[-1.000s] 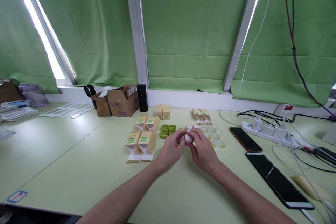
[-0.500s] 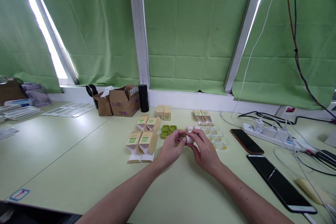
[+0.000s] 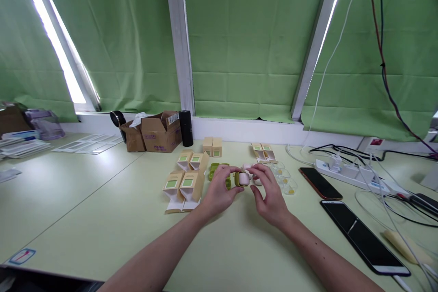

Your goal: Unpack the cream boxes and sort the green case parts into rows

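Note:
My left hand (image 3: pixel 220 191) pinches a small rounded pale-pink case (image 3: pixel 244 179) sitting in an olive-green cover (image 3: pixel 237 179), between thumb and fingers. Close on its right is my right hand (image 3: pixel 271 197), thumb and fingers apart; whether its index fingertip touches the case I cannot tell. Behind the hands lie several green covers (image 3: pixel 214 167), partly hidden by my left fingers. Other pale-pink cases (image 3: pixel 246 167) show between and behind the hands. Clear plastic pieces with yellow dots (image 3: pixel 289 186) lie beyond my right hand, which hides part of them.
Cream cartons with green labels (image 3: pixel 187 187) stand open at left; closed ones (image 3: pixel 212 147) and open ones (image 3: pixel 264 151) stand farther back. A cardboard box (image 3: pixel 159 134) and black cylinder (image 3: pixel 186 128) are near the wall. Phones (image 3: pixel 362 235) and a power strip (image 3: pixel 356 174) lie right.
The fingers of my right hand have spread and drawn off the pale-pink case. My left hand keeps hold of it, and its green cover now shows more clearly.

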A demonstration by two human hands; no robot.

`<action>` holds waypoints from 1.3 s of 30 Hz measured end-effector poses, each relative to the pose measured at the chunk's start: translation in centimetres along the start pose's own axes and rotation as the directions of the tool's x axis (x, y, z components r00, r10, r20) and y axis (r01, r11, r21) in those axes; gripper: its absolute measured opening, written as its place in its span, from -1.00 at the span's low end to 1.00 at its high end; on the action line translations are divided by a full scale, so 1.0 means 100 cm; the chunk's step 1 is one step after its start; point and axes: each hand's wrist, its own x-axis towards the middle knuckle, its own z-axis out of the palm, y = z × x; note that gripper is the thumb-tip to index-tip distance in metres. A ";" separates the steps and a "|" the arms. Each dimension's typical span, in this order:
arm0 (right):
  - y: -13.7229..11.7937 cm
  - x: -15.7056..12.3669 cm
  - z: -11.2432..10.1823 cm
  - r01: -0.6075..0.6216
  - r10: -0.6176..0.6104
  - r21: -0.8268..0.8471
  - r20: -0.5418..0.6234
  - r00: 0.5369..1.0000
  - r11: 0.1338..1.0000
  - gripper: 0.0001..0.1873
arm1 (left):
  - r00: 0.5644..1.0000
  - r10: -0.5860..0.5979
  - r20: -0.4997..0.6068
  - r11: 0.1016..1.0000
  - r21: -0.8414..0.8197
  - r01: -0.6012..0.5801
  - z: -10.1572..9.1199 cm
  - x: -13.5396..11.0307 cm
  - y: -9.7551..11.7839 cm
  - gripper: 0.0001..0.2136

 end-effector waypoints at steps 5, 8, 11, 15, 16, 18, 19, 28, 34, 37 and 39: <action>-0.004 0.000 0.009 -0.213 0.234 0.210 -0.082 0.969 0.954 -0.67 | 0.977 0.206 -0.052 0.961 0.197 -0.192 0.003 -0.003 0.002 -0.67; -0.008 0.001 0.013 -0.282 0.306 0.239 -0.071 0.949 0.929 -0.69 | 0.950 0.307 -0.056 0.910 0.308 -0.276 0.005 -0.005 0.003 -0.75; -0.013 0.001 0.014 -0.272 0.293 0.220 -0.072 0.953 0.937 -0.71 | 0.932 0.359 -0.051 0.869 0.383 -0.313 0.006 -0.007 0.004 -0.78; -0.016 0.002 0.013 -0.227 0.247 0.185 -0.095 0.964 0.956 -0.74 | 0.923 0.382 -0.042 0.841 0.431 -0.328 0.008 -0.009 0.006 -0.80; -0.016 0.002 0.013 -0.221 0.240 0.177 -0.096 0.966 0.959 -0.76 | 0.924 0.380 -0.042 0.843 0.428 -0.327 0.008 -0.009 0.007 -0.79; -0.014 0.002 0.011 -0.197 0.211 0.140 -0.097 0.973 0.970 -0.79 | 0.930 0.366 -0.031 0.857 0.401 -0.324 0.007 -0.009 0.009 -0.76; -0.013 0.001 0.010 -0.175 0.185 0.104 -0.097 0.978 0.979 -0.79 | 0.935 0.355 -0.016 0.868 0.378 -0.323 0.006 -0.009 0.011 -0.73; 0.000 0.000 0.001 0.104 -0.137 -0.304 -0.089 0.987 0.947 -0.69 | 0.981 0.186 0.063 0.977 0.094 -0.192 0.001 -0.008 0.019 -0.67; 0.002 -0.003 0.005 0.174 -0.196 -0.346 -0.028 0.980 0.922 -0.66 | 0.982 0.174 0.078 0.984 0.037 -0.177 0.007 -0.006 0.013 -0.71; 0.004 -0.004 0.006 0.180 -0.182 -0.335 0.027 0.983 0.925 -0.61 | 0.982 0.179 0.064 0.984 0.013 -0.180 0.009 -0.006 0.009 -0.72; 0.004 -0.004 0.005 0.177 -0.166 -0.337 0.060 0.984 0.925 -0.59 | 0.983 0.176 0.056 0.984 0.009 -0.176 0.010 -0.006 0.007 -0.72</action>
